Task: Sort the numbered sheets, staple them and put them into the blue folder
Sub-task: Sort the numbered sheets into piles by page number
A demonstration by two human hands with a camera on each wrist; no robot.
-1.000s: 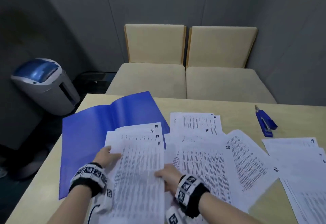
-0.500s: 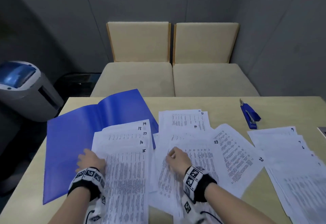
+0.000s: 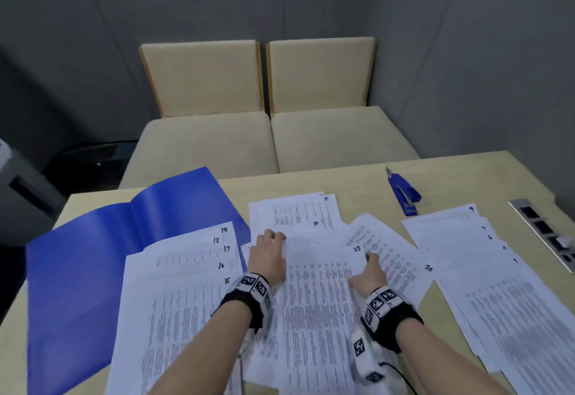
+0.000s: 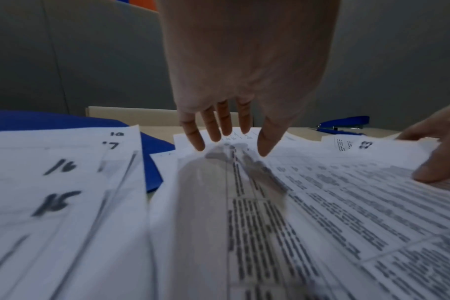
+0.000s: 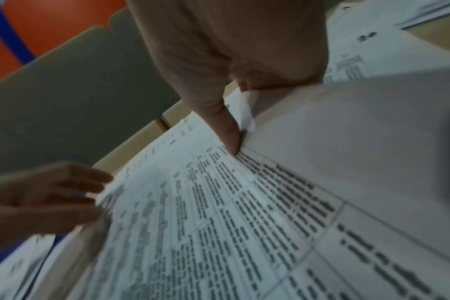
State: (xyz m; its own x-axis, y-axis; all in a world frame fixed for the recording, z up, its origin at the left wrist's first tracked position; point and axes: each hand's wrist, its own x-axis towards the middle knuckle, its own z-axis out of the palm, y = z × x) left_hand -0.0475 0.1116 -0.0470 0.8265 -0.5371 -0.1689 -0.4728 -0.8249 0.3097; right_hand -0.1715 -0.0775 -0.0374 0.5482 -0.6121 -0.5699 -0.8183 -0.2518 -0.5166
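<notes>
left hand (image 3: 269, 254) has crossed, fingers straight, onto the middle sheet (image 3: 317, 295); right hand (image 3: 370, 274) pinches its edge.

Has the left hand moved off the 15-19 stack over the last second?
Yes. The left hand has gone rightward from the sheet marked 15 onto the middle pile, fingers spread just below the sheet marked 10.

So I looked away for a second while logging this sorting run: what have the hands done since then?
The left hand left the 15-19 stack and moved right onto the middle pile, fingers spread on the top sheet. The right hand let go of that stack, crossed right and now pinches this sheet's right edge by sheet 23. Blue folder, stapler and right-hand pile stayed put.
</notes>
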